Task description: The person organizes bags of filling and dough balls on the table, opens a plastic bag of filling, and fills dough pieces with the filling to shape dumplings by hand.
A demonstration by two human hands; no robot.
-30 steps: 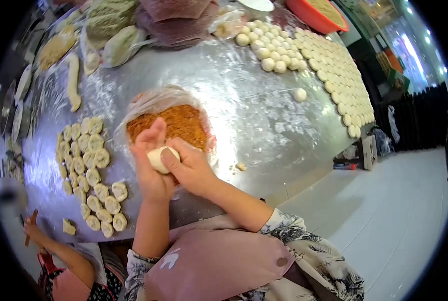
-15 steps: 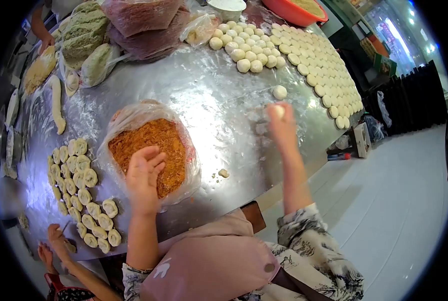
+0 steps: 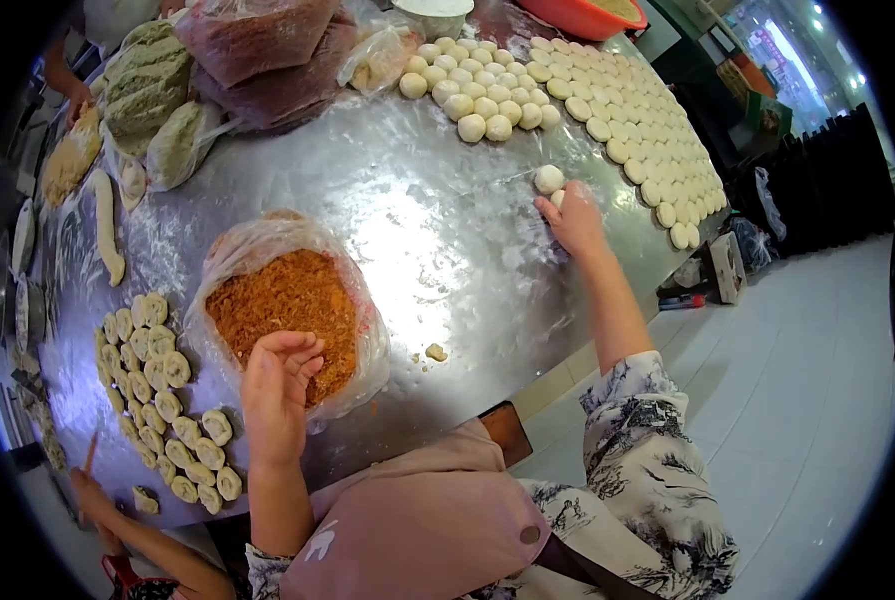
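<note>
left hand (image 3: pixel 276 402): loosely curled over filling (image 3: pixel 285 300) | right hand (image 3: pixel 578 219): pinching dough ball (image 3: pixel 558 199) beside second ball (image 3: pixel 548 179)

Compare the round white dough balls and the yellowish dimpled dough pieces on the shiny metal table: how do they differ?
Shape: the round white dough balls are smooth, plump; the yellowish dimpled dough pieces are flatter, hollow-topped.
Colour: the balls look whiter, the pieces yellower.
Place: most balls lie at the far side, the pieces left of the left hand.
Both are grouped on the metal table.
</note>
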